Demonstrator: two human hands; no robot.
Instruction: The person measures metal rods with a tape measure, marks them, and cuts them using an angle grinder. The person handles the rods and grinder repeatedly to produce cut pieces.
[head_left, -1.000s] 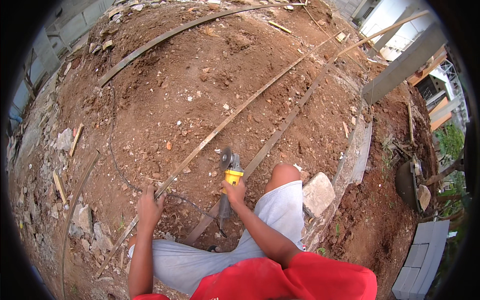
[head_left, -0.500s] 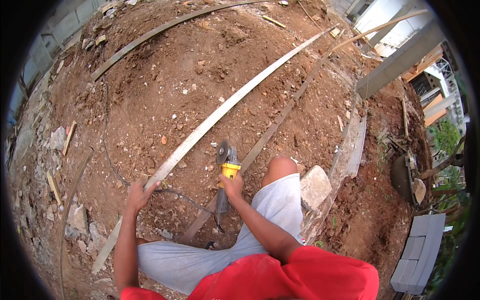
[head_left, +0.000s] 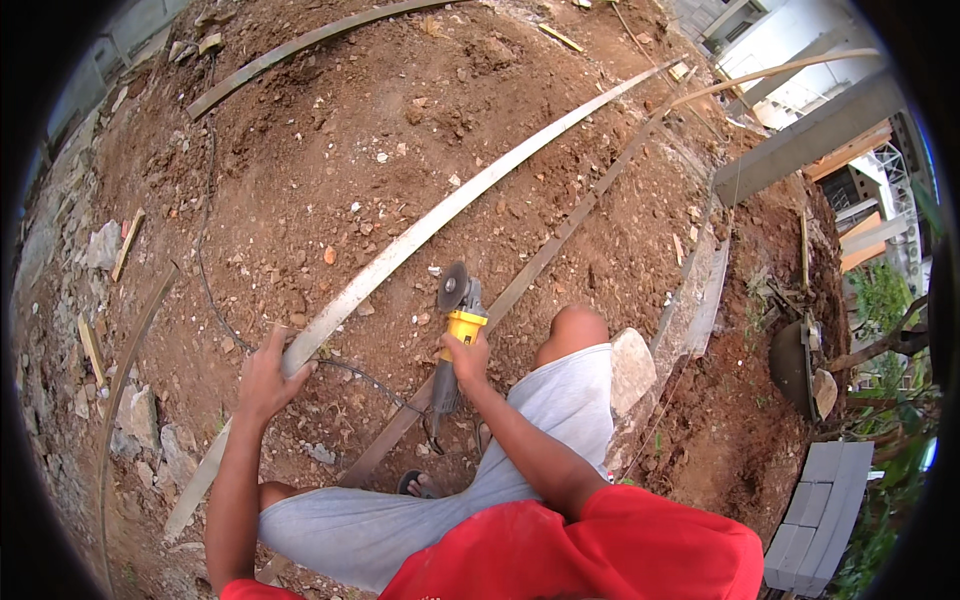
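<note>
My right hand (head_left: pixel 468 360) is wrapped round the body of a yellow and black angle grinder (head_left: pixel 464 325). Its cutting disc points away from me, over the soil between two long boards. With my left hand (head_left: pixel 265 380) I grip a long pale wooden board (head_left: pixel 420 235) near its close end, thumb on one side and fingers on the other. The grinder's disc is apart from this board. A darker, narrower board (head_left: pixel 545 255) runs past beneath the grinder and my right hand. The black power cord (head_left: pixel 370 380) trails from the grinder's rear and passes under the pale board.
Brown, stony soil surrounds me. Another long board (head_left: pixel 310 45) lies at the far left, and a thin strip (head_left: pixel 140 350) nearer on the left. A big stone (head_left: pixel 630 370) sits by my right knee. Farther right are a concrete post (head_left: pixel 800 140) and stacked grey blocks (head_left: pixel 818 515).
The view has shifted slightly. My left hand has its fingers stretched more along the pale board's side. The grinder stays in my right hand, in nearly the same place.
</note>
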